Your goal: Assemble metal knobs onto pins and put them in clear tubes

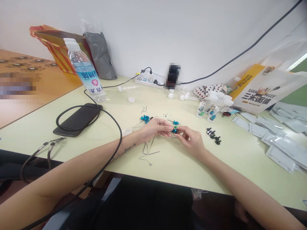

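My left hand (158, 129) and my right hand (192, 140) meet over the middle of the table (182, 169). Between their fingertips they pinch a small blue part with a bit of green (175, 130); the fingers cover much of it. Just behind my left hand lies a cluster of blue parts (145, 118). Another blue part (176, 122) rests beyond the fingertips. Thin bent metal rods (149, 153) are scattered in front of and partly under my left hand. Several small black parts (213, 135) lie to the right of my right hand.
A black cable (120, 127) loops over my left forearm and a phone (78, 119). A water bottle (85, 72) stands at the left. Capped clear tubes (213, 105), white cards (280, 156) and a paper bag (261, 89) occupy the right. Behind is a power strip (148, 81).
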`<action>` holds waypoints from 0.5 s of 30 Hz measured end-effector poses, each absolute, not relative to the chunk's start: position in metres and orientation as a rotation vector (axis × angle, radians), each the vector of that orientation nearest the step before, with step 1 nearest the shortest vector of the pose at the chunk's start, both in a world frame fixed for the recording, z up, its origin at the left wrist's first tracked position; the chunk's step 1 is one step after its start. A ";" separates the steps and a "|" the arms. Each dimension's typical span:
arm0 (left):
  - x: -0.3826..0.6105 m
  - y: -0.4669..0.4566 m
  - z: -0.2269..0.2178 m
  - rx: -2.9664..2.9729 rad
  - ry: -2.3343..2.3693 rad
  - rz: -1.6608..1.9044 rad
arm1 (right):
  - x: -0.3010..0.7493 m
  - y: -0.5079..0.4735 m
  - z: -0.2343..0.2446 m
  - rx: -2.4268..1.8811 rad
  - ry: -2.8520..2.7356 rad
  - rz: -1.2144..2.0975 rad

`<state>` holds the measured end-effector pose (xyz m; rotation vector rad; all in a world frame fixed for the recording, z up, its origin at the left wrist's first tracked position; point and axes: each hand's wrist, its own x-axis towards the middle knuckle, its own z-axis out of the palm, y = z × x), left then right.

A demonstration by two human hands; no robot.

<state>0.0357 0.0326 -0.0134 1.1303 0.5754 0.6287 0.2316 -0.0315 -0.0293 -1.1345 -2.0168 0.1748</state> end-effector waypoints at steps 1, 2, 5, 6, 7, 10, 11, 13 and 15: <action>0.036 0.033 -0.013 1.129 0.576 0.631 | 0.231 -0.032 -0.029 -1.136 -2.017 0.178; 0.036 0.032 -0.013 1.128 0.578 0.635 | 0.231 -0.032 -0.029 -1.138 -2.018 0.180; 0.036 0.032 -0.013 1.125 0.586 0.640 | 0.231 -0.032 -0.029 -1.143 -2.017 0.180; 0.036 0.032 -0.013 1.125 0.589 0.640 | 0.231 -0.032 -0.029 -1.143 -2.016 0.178; 0.036 0.032 -0.013 1.126 0.591 0.638 | 0.231 -0.032 -0.030 -1.143 -2.016 0.174; 0.036 0.033 -0.013 1.129 0.592 0.633 | 0.232 -0.032 -0.031 -1.140 -2.014 0.162; 0.036 0.033 -0.013 1.130 0.591 0.632 | 0.232 -0.031 -0.031 -1.139 -2.014 0.159; 0.035 0.033 -0.013 1.133 0.589 0.630 | 0.232 -0.031 -0.032 -1.137 -2.014 0.154; 0.035 0.033 -0.013 1.134 0.585 0.626 | 0.232 -0.031 -0.031 -1.135 -2.015 0.151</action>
